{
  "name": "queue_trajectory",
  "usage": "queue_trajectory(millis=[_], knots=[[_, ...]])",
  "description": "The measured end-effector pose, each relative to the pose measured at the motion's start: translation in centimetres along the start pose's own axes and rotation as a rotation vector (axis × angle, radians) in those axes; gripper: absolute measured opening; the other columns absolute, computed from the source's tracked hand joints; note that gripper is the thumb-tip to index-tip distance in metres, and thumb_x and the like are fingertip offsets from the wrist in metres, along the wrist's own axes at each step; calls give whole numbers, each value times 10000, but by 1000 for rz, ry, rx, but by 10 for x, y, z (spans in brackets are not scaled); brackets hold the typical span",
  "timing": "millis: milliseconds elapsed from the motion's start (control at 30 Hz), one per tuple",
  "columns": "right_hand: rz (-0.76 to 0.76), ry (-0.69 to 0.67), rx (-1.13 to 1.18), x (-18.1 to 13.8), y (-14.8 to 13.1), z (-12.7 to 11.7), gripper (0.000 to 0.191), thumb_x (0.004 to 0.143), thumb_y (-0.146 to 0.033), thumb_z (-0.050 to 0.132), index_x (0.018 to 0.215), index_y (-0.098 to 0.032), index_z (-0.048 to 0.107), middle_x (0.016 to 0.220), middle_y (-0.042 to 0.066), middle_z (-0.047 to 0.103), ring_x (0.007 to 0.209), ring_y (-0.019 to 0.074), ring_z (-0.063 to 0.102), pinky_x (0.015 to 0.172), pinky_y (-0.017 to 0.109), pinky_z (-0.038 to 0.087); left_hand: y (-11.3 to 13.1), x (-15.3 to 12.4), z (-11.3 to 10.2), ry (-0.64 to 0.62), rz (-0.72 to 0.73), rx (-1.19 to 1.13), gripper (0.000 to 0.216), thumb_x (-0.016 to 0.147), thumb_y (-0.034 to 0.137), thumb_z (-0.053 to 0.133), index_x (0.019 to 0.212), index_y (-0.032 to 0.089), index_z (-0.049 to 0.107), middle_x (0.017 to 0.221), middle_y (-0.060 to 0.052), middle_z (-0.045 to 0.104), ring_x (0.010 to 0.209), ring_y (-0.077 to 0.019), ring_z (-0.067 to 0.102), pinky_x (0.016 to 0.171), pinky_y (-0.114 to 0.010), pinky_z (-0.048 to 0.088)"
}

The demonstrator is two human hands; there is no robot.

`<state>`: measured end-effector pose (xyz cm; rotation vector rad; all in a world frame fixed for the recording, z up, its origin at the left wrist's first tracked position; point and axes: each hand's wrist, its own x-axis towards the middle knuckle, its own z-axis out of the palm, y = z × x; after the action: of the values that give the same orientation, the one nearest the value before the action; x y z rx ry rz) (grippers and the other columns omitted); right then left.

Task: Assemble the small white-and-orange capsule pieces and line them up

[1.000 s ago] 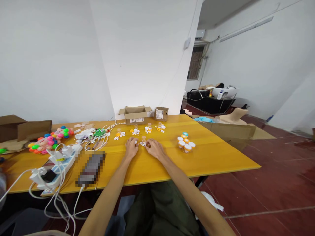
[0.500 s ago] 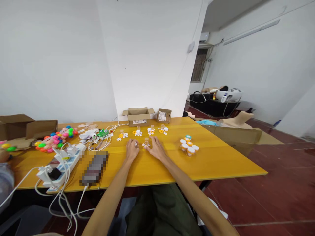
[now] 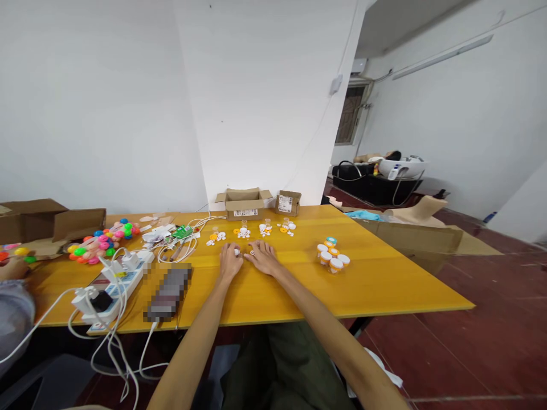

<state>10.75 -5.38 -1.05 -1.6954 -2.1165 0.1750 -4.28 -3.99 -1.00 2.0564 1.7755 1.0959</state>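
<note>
seated at a yellow table (image 3: pixel 384 285). both forearms reach over the near edge, hands close together at the middle of the top.

left hand (image 3: pixel 229 263): fingers curled in narrow, tips on a small white piece (image 3: pixel 236 250) that sits on the table just ahead of the knuckles. too small to tell whether it is pinched or only touched.

right hand (image 3: pixel 264 259): palm down, fingers fairly flat and a little spread, holding nothing. a second white piece (image 3: pixel 252 252) lies just beside its forefinger tip, between the two hands.

beyond the hands: a row of four little sets (image 3: pixel 243 232) of white and orange bits, each set apart from the next. to the right, a tight cluster of lidded jars (image 3: pixel 332 255). two cardboard boxes (image 3: pixel 244 204) at the far edge. on the left, a power strip (image 3: pixel 113 279) with cables and a heap of coloured balls (image 3: pixel 102 242). another person's sleeve (image 3: pixel 12 302) at the far left, well apart from these hands.

judgement on the handling: the pieces look tiny and light, likely to skid on the smooth top. best worked with fingertips only, one piece at a time, with the flat right hand as a stop so nothing rolls off. wrists low and clear of the sets behind, and the two loose pieces held apart from them so the groups do not mix.
</note>
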Motion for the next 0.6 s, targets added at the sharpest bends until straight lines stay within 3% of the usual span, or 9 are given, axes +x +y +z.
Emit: queue_trajectory(millis=[333, 600], knots=[[-35, -55, -2, 9, -4, -6, 380, 988, -403, 442, 1351, -318, 516, 1371, 101, 523, 1247, 260, 477, 1032, 444, 358, 6, -1, -5, -31, -61, 72, 217, 785, 129, 601, 970, 236, 641, 1062, -68, 666, 1071, -251, 611, 923, -355, 461], [-159, 265, 71, -7, 11, -2, 268, 956, -332, 522, 1190, -260, 630, 1327, 115, 552, 1223, 256, 511, 1027, 422, 418, 13, -3, -8, -32, -68, 75, 206, 767, 134, 618, 948, 231, 637, 1072, -79, 665, 1091, -268, 602, 904, -365, 459]])
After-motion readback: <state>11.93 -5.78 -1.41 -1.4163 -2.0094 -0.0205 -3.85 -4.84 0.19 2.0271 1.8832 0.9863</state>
